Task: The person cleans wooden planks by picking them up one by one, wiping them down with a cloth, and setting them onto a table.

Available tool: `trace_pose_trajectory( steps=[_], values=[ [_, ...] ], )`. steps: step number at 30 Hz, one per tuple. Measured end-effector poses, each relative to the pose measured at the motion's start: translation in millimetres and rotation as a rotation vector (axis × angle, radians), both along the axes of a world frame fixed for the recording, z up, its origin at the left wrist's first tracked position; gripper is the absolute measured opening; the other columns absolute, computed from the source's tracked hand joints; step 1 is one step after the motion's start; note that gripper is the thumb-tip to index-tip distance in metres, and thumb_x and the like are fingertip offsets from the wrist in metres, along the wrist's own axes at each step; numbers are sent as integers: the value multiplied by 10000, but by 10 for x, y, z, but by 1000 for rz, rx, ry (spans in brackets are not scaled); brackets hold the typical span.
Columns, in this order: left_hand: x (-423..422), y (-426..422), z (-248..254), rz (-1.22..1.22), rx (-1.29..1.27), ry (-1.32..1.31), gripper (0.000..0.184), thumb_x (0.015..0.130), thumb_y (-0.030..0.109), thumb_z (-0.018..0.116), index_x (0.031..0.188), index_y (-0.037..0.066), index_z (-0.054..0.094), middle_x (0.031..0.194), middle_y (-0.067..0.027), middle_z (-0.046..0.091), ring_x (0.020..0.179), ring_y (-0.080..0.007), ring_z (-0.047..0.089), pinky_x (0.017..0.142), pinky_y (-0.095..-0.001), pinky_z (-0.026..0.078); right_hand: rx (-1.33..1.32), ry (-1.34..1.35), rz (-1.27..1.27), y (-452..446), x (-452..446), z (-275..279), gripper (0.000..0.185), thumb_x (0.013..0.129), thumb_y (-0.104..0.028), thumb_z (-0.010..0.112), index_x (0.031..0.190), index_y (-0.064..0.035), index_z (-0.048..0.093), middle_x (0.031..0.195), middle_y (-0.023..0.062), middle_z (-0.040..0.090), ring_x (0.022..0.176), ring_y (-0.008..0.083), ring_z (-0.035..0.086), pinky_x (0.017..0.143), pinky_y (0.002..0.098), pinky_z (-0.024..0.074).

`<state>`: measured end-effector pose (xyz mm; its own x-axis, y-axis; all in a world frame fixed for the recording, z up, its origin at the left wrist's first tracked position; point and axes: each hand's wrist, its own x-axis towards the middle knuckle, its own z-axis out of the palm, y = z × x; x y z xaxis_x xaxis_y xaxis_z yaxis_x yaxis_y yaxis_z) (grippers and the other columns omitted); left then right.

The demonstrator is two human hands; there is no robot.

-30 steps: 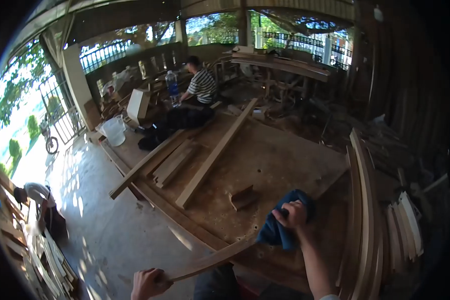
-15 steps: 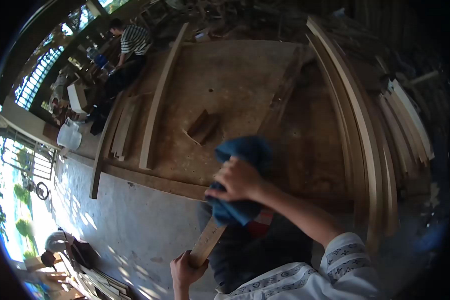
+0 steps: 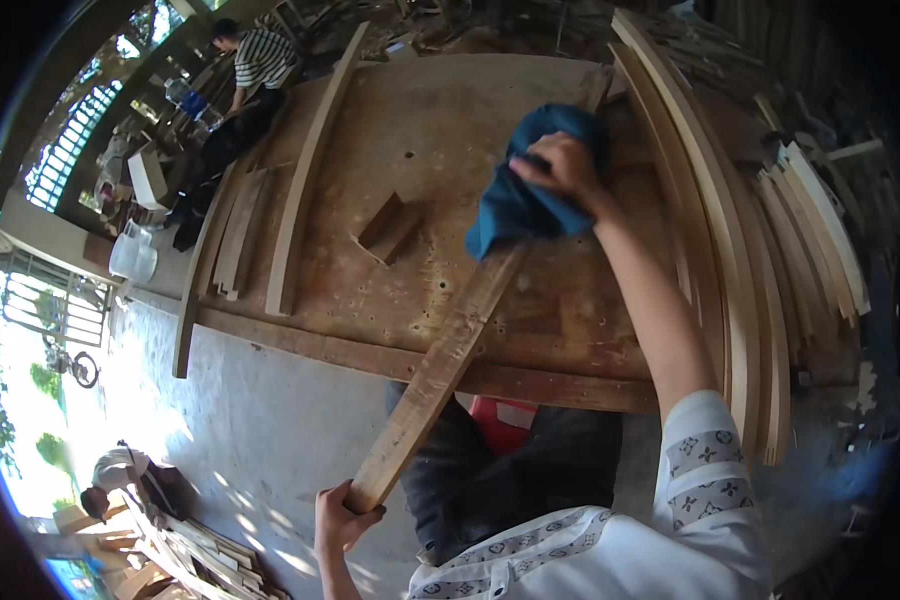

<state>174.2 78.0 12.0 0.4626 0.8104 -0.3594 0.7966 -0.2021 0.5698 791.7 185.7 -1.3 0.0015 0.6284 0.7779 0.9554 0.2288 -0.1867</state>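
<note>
At far left, a white plastic container (image 3: pixel 133 254) is standing near the surface (image 3: pixel 460 110), and a person in a striped shirt (image 3: pixel 262 58) is sitting beyond it. A long pale beam (image 3: pixel 315 170) is lying along the surface. The left hand (image 3: pixel 345 520) is gripping the near end of a wooden plank (image 3: pixel 432 385), which is slanting across the surface's front edge. A small angled wooden piece (image 3: pixel 390 230) is resting nearby. The right hand (image 3: pixel 562 168) is pressing a bunched blue cloth (image 3: pixel 502 210) over the plank. Farther right, long wooden strips (image 3: pixel 705 150) are lying side by side.
</note>
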Motion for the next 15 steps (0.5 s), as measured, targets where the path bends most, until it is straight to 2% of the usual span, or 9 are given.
trace_pose_trajectory(
  steps=[2, 4, 5, 6, 7, 9, 11, 13, 15],
  values=[
    [-216, 76, 2, 115, -329, -100, 441, 551, 191, 875, 884, -38, 698, 685, -72, 676, 574, -162, 617, 588, -317, 507, 131, 144, 7, 101, 16, 26, 496, 827, -526, 703, 618, -77, 666, 621, 133, 624, 636, 321, 635, 621, 407, 490],
    [-360, 218, -29, 153, -435, -103, 418, 575, 146, 856, 917, -48, 713, 743, -49, 694, 626, -145, 638, 625, -298, 524, -7, 97, -15, 244, -67, 103, 586, 828, -624, 642, 639, -72, 695, 634, 148, 637, 650, 317, 643, 633, 408, 487],
    [-437, 345, -129, 148, -667, -172, 396, 587, 125, 840, 925, -41, 717, 748, -63, 692, 630, -155, 646, 632, -292, 526, -176, 127, -52, 267, -150, 157, 681, 815, -714, 572, 628, -72, 700, 629, 158, 635, 635, 321, 640, 643, 413, 488],
    [-483, 428, -207, 139, -900, -238, 375, 599, 103, 824, 933, -35, 721, 753, -76, 690, 635, -165, 654, 638, -287, 528, -330, 129, -46, 251, -309, 291, 645, 810, -696, 594, 643, -85, 716, 641, 151, 646, 653, 326, 648, 650, 418, 495],
    [-490, 425, -248, 105, -907, -283, 367, 618, 86, 797, 950, -49, 717, 766, -96, 689, 624, -193, 657, 603, -296, 528, -486, 133, -45, 214, -500, 395, 610, 805, -678, 615, 658, -98, 731, 654, 144, 658, 671, 331, 656, 657, 422, 501],
    [-386, 359, -237, 139, -999, -372, 373, 616, 68, 771, 953, -79, 703, 747, -108, 680, 599, -218, 651, 562, -326, 521, -461, 176, 53, 170, -954, 226, 700, 792, -748, 562, 575, -94, 687, 578, 165, 608, 626, 326, 631, 641, 420, 489],
    [-233, 350, -103, 190, -1063, -370, 352, 618, 57, 759, 928, -95, 691, 728, -117, 668, 579, -235, 643, 531, -343, 507, -343, 147, 137, 43, -1553, -66, 680, 822, -718, 554, 565, -101, 677, 559, 155, 595, 603, 322, 616, 644, 422, 487],
    [-186, 363, -108, 229, -1139, -408, 362, 601, 78, 707, 880, -145, 649, 698, -202, 631, 508, -271, 597, 474, -372, 495, -293, 210, 231, -196, -2009, -52, 643, 846, -685, 549, 591, -108, 672, 585, 143, 607, 616, 317, 615, 657, 428, 489],
    [-181, 408, -110, 185, -1101, -395, 364, 606, 88, 721, 889, -131, 655, 696, -193, 634, 503, -278, 600, 474, -375, 502, -195, 256, 326, -388, -2458, -136, 597, 852, -660, 561, 637, -113, 665, 622, 137, 604, 663, 311, 620, 641, 439, 485]
  ],
)
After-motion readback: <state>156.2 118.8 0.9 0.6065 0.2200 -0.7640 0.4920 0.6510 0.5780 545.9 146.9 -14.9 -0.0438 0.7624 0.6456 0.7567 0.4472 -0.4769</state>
